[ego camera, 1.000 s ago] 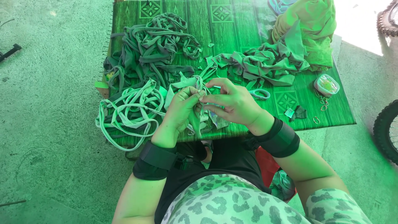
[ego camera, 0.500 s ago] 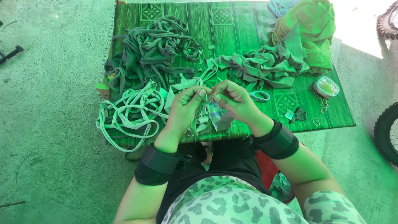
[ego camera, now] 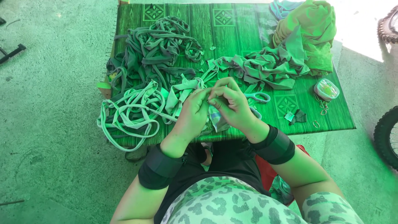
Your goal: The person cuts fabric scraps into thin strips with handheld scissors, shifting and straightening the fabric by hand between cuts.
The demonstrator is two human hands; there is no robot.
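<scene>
My left hand (ego camera: 191, 117) and my right hand (ego camera: 231, 104) meet over the near edge of a low green-covered table (ego camera: 232, 29). Both pinch a small piece of pale fabric (ego camera: 216, 121) that hangs between them. A black band wraps each wrist. Light fabric strips (ego camera: 132, 112) lie in a loose heap just left of my left hand. Scissors (ego camera: 258, 97) rest on the table right behind my right hand, partly hidden by it.
A darker pile of fabric strips (ego camera: 155, 49) fills the table's far left. Crumpled cloth (ego camera: 265, 66) and a bunched garment (ego camera: 309, 33) sit at the far right. A small round container (ego camera: 326, 89) stands near the right edge. A tyre (ego camera: 385, 137) is at the right.
My hands have stayed together over the table's near edge, with the fingers shifting slightly on the fabric piece. The view has moved a little closer.
</scene>
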